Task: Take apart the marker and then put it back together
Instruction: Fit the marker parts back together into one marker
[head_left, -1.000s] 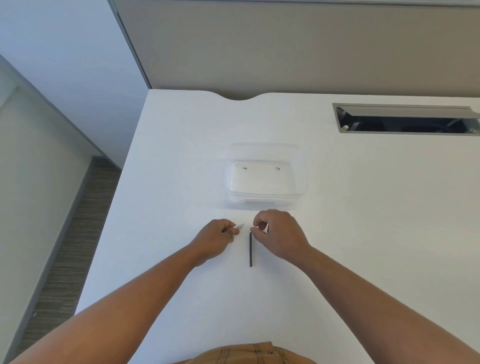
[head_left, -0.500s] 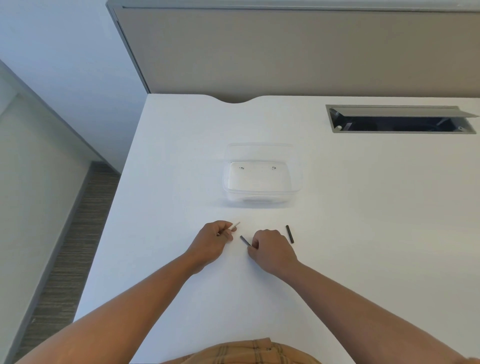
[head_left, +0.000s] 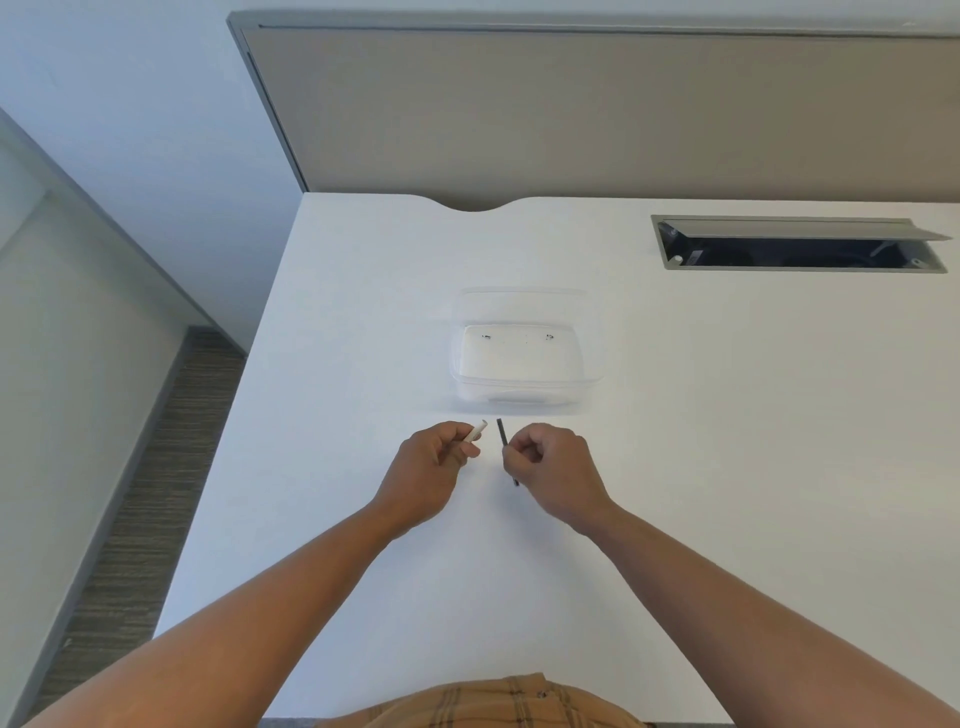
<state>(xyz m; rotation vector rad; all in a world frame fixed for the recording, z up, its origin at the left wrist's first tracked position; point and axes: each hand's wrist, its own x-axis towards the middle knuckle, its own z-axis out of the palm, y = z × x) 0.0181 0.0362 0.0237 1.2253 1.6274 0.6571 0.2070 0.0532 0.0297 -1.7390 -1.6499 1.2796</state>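
My left hand (head_left: 434, 460) is closed around the white marker barrel (head_left: 476, 431), whose open end sticks out up and to the right. My right hand (head_left: 553, 462) pinches a thin dark rod, the ink core (head_left: 502, 434). The rod runs nearly upright, its top end a short gap to the right of the barrel's end, and its lower end shows below my fingers. Both hands hover over the white table (head_left: 363, 519), just in front of the clear container. No other marker part is visible.
A clear plastic container (head_left: 524, 389) sits on the table just beyond my hands. A grey cable slot (head_left: 800, 265) with its lid raised lies at the back right. The table's left edge drops to carpeted floor. A beige partition stands behind.
My right hand picked the dark rod up off the table and raised it beside the barrel's end. The small black piece seen to the right half a second ago is out of sight.
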